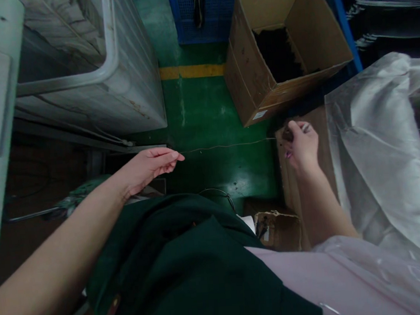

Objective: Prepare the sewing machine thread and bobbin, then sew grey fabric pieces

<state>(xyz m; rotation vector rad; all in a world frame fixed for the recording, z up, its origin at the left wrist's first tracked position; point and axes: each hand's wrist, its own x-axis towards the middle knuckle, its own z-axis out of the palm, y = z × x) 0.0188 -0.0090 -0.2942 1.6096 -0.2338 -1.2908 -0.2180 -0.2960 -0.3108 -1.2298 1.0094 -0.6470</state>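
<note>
A thin thread (227, 145) runs nearly level in front of my body, between my two hands. My left hand (153, 166) pinches its left end between thumb and fingertips. On the other side, my right hand (304, 146) is closed, with the thread leading to its fingers. A small dark object (287, 134) shows at the right fingertips, and something pale and shiny sticks up past the knuckles. The exact kind of that object is hidden by the fingers and blur.
A large white plastic bin (137, 71) stands at left, beside a pale green table edge (3, 105). Ahead is an open cardboard box (247, 73) with dark material inside, near a blue crate (185, 15). Clear plastic sheeting (381, 131) covers something at right. A smaller box (287, 229) sits low.
</note>
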